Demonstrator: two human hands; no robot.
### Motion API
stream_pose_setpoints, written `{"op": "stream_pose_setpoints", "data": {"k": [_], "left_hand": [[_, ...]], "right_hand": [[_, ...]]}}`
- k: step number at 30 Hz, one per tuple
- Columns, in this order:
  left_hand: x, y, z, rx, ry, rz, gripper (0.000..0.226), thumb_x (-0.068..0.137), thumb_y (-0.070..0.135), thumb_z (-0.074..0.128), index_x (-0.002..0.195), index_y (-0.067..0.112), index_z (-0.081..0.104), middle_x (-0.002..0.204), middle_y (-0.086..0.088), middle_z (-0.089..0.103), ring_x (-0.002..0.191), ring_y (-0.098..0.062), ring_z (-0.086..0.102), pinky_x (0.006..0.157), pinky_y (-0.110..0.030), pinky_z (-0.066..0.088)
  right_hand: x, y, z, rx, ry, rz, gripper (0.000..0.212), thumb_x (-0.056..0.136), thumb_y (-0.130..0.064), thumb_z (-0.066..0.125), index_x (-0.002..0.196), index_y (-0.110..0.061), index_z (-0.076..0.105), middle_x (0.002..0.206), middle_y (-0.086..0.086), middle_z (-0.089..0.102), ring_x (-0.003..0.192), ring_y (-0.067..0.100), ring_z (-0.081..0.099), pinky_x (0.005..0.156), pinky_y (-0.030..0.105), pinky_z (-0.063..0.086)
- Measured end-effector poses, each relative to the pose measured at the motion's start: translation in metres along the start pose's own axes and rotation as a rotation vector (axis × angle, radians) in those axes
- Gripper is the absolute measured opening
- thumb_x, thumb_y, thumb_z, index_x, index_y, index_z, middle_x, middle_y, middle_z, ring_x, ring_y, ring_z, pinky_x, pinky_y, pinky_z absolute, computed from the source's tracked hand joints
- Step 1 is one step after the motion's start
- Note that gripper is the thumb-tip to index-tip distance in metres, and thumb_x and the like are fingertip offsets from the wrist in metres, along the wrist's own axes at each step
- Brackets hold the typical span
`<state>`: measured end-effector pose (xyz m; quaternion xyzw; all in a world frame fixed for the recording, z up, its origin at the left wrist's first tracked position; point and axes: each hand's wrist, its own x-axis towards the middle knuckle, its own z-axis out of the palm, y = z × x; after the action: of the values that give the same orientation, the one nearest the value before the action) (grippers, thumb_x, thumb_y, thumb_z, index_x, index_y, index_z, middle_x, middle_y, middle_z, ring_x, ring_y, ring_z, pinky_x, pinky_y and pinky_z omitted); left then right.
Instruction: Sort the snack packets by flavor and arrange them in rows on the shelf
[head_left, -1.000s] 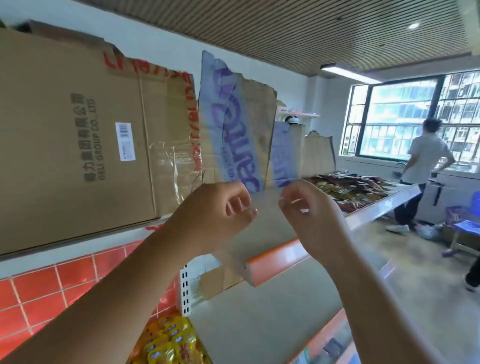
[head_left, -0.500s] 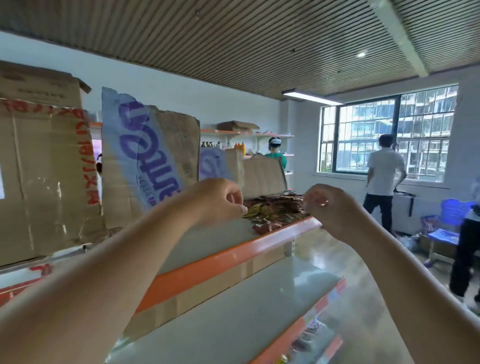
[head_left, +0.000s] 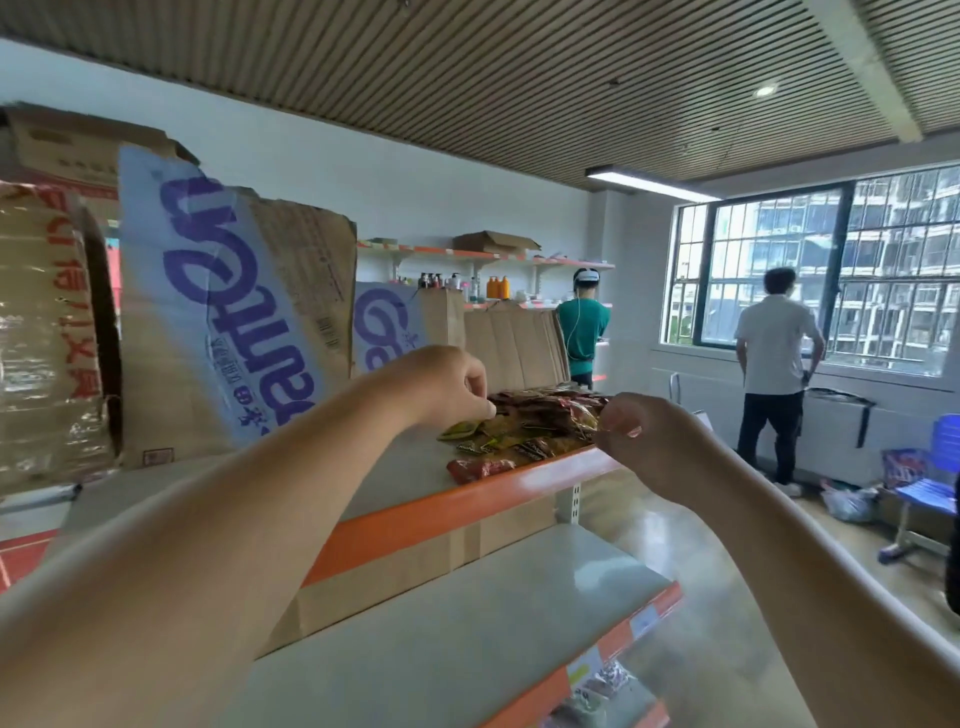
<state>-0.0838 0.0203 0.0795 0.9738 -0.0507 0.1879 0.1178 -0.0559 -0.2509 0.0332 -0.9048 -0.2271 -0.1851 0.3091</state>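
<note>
Orange-edged top shelf (head_left: 467, 512) is carrying a loose, unsorted pile of snack packets (head_left: 540, 418) at its far right end, with cardboard sheets (head_left: 234, 322) standing along its back. Left hand (head_left: 441, 384) is touching the pile's left edge with curled fingers, and right hand (head_left: 649, 441) is curling at the pile's right edge. Whether either is pinching a packet cannot be determined.
</note>
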Motion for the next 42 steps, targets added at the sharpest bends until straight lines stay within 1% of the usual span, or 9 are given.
{"op": "stream_pose_setpoints", "data": {"k": [4,12,14,18,21,26,31,36,42], "left_hand": [[0.028,-0.009,0.012,-0.029,-0.018,-0.032,0.016,0.090,0.051,0.071,0.090,0.035,0.068,0.096,0.014,0.065,0.086,-0.006,0.061,0.063,-0.025,0.041],[0.111,-0.028,0.045,-0.079,-0.101,-0.169,0.026,0.092,0.048,0.072,0.104,0.026,0.073,0.101,0.005,0.067,0.091,-0.014,0.061,0.078,-0.029,0.051],[0.132,-0.032,0.055,-0.045,-0.174,-0.223,0.031,0.091,0.048,0.072,0.106,0.022,0.074,0.102,-0.002,0.072,0.093,-0.022,0.068,0.084,-0.034,0.055],[0.160,-0.041,0.082,0.050,-0.227,-0.316,0.036,0.088,0.046,0.068,0.104,0.015,0.074,0.099,-0.008,0.075,0.088,-0.026,0.070,0.077,-0.032,0.054],[0.169,-0.045,0.107,0.123,-0.296,-0.404,0.026,0.088,0.040,0.069,0.094,0.015,0.074,0.095,-0.006,0.072,0.080,-0.021,0.065,0.067,-0.031,0.050],[0.173,-0.054,0.121,0.176,-0.325,-0.436,0.031,0.094,0.029,0.066,0.122,0.016,0.070,0.120,-0.006,0.068,0.105,-0.023,0.066,0.095,-0.040,0.057],[0.162,-0.052,0.106,0.093,-0.164,-0.461,0.025,0.096,0.018,0.051,0.115,0.016,0.067,0.102,-0.006,0.068,0.083,-0.020,0.064,0.061,-0.030,0.049],[0.143,-0.078,0.084,0.235,-0.306,-0.630,0.028,0.098,0.023,0.057,0.120,0.011,0.070,0.117,-0.012,0.072,0.099,-0.027,0.071,0.083,-0.034,0.058],[0.126,-0.094,0.065,0.312,-0.441,-0.839,0.032,0.096,0.029,0.064,0.125,0.017,0.069,0.111,-0.004,0.075,0.098,-0.025,0.074,0.089,-0.037,0.059]], "right_hand": [[0.033,0.013,0.018,-0.035,-0.045,-0.009,0.007,0.092,-0.028,0.068,0.088,-0.033,0.065,0.096,-0.007,0.067,0.080,0.017,0.063,0.063,0.034,0.056],[0.119,0.025,0.063,-0.138,-0.142,0.004,0.007,0.093,-0.032,0.066,0.087,-0.029,0.066,0.092,-0.003,0.066,0.079,0.021,0.065,0.063,0.031,0.055],[0.143,0.024,0.078,-0.222,-0.199,0.033,0.009,0.095,-0.034,0.062,0.094,-0.028,0.068,0.095,-0.003,0.065,0.079,0.018,0.063,0.070,0.034,0.057],[0.177,0.017,0.104,-0.408,-0.324,0.029,0.028,0.102,-0.036,0.051,0.122,-0.021,0.061,0.093,-0.004,0.058,0.070,0.013,0.052,0.054,0.027,0.041],[0.192,0.020,0.131,-0.375,-0.355,-0.002,0.036,0.098,-0.035,0.056,0.132,-0.023,0.056,0.113,0.001,0.062,0.093,0.020,0.062,0.075,0.032,0.054],[0.208,0.023,0.154,-0.036,-0.222,0.024,0.034,0.082,-0.014,0.064,0.111,-0.032,0.060,0.087,-0.008,0.057,0.078,0.018,0.062,0.060,0.031,0.054],[0.220,0.027,0.133,0.207,-0.082,-0.228,0.025,0.082,-0.012,0.059,0.090,-0.034,0.054,0.080,-0.004,0.063,0.059,0.013,0.062,0.042,0.031,0.050],[0.232,0.028,0.128,0.085,-0.165,-0.695,0.022,0.094,-0.013,0.056,0.101,-0.034,0.053,0.097,-0.011,0.058,0.073,0.000,0.053,0.053,0.018,0.038],[0.234,0.036,0.143,-0.049,-0.652,-0.755,0.017,0.088,-0.024,0.069,0.094,-0.038,0.062,0.094,-0.019,0.062,0.086,0.000,0.060,0.078,0.025,0.052]]}}
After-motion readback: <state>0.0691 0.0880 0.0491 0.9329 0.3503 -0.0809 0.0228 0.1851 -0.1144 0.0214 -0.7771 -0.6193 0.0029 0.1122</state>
